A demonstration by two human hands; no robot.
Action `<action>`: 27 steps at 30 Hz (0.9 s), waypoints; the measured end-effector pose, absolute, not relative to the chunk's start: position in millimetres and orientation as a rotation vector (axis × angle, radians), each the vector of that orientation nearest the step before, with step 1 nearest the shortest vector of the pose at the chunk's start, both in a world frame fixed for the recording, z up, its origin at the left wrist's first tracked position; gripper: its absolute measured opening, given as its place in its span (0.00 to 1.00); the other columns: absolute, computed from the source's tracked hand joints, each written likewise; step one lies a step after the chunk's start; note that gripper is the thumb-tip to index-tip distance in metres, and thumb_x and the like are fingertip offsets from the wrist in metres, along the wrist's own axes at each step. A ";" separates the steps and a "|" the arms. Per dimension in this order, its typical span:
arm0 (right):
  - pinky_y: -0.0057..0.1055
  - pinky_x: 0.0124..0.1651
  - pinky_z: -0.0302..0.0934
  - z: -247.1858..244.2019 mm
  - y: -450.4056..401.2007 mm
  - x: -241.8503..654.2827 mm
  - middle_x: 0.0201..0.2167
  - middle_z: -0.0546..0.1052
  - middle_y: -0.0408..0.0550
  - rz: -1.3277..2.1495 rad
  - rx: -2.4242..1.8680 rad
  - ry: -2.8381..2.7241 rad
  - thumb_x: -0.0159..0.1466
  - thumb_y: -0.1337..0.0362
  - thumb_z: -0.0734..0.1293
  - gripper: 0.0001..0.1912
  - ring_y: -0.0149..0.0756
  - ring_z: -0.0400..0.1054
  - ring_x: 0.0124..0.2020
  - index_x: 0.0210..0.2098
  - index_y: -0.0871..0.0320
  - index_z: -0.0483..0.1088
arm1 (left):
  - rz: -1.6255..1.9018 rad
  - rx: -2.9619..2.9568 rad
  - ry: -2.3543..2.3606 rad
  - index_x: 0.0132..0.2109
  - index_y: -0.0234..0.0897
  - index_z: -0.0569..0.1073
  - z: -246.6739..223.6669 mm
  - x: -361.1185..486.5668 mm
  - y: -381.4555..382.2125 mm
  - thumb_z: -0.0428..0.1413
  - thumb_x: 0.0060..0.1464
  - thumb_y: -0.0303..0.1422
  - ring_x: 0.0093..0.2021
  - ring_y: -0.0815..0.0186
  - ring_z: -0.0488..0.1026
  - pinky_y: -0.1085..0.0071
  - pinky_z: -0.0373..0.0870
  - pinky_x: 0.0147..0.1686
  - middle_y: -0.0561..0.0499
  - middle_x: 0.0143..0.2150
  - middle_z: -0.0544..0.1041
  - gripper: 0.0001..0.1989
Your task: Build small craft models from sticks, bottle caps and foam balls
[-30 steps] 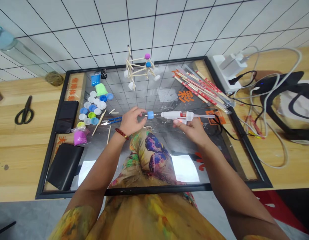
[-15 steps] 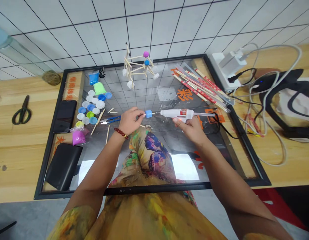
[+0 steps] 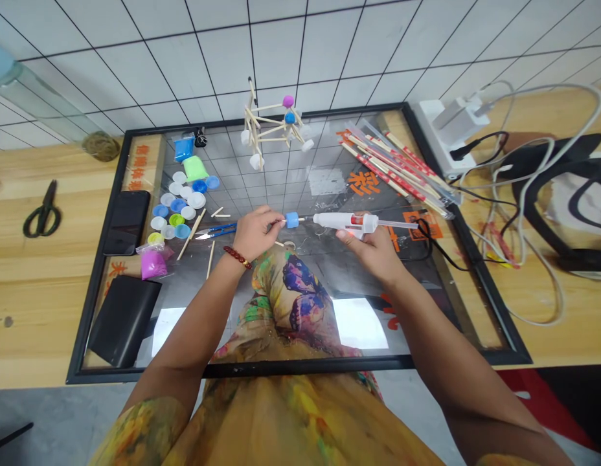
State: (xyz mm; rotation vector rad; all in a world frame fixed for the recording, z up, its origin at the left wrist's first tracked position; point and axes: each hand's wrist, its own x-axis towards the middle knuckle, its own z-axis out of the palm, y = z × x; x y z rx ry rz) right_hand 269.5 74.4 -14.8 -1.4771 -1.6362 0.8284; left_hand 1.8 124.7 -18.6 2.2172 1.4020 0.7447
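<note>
Between pinched left fingertips [image 3: 276, 222], I grip the light-looking blue cap [image 3: 291, 220]'s thin stick; my right hand [image 3: 371, 249] wraps the glue gun [image 3: 346, 222]'s handle.

The far-left bottle [image 3: 45, 97] and the black strap [image 3: 528, 210] at right are cut off by the edges. The right hand [image 3: 373, 251] hides the glue gun's [image 3: 346, 222] grip; its label is too small to read. The left hand [image 3: 258, 234] covers the snips' [image 3: 223, 229] right end.

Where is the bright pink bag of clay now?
In the head view, the bright pink bag of clay lies on the left, just above the black leather-like wallet.
</note>
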 end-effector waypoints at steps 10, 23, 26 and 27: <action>0.41 0.43 0.67 -19.5 73.3 272.1 0.30 0.77 0.44 0.902 -1.446 -1.581 0.59 0.42 0.71 0.21 0.42 0.72 0.34 0.35 0.53 0.69 | 0.759 2.207 1.401 0.39 0.41 0.81 -19.0 2.7 123.8 0.55 0.60 0.33 0.34 0.64 0.73 0.68 0.66 0.35 0.50 0.34 0.77 0.09; 0.40 0.43 0.67 -20.9 71.7 272.7 0.30 0.77 0.45 0.941 -1.437 -1.546 0.60 0.44 0.72 0.19 0.42 0.73 0.34 0.36 0.54 0.70 | 0.750 2.205 1.404 0.38 0.40 0.81 -19.1 2.4 124.2 0.56 0.59 0.32 0.34 0.64 0.74 0.68 0.65 0.35 0.50 0.34 0.76 0.08; 0.40 0.43 0.68 -20.8 70.4 272.4 0.31 0.78 0.45 0.965 -1.432 -1.474 0.60 0.44 0.72 0.20 0.42 0.74 0.35 0.39 0.54 0.71 | 0.753 2.201 1.412 0.38 0.40 0.81 -18.8 2.3 124.0 0.56 0.59 0.33 0.34 0.64 0.73 0.68 0.65 0.34 0.51 0.34 0.76 0.08; 0.41 0.44 0.68 -21.6 70.0 273.1 0.32 0.79 0.46 0.955 -1.438 -1.450 0.60 0.44 0.72 0.21 0.43 0.74 0.36 0.40 0.54 0.71 | 0.757 2.198 1.414 0.38 0.40 0.81 -18.7 2.3 124.0 0.56 0.59 0.33 0.34 0.64 0.73 0.69 0.65 0.34 0.51 0.34 0.77 0.08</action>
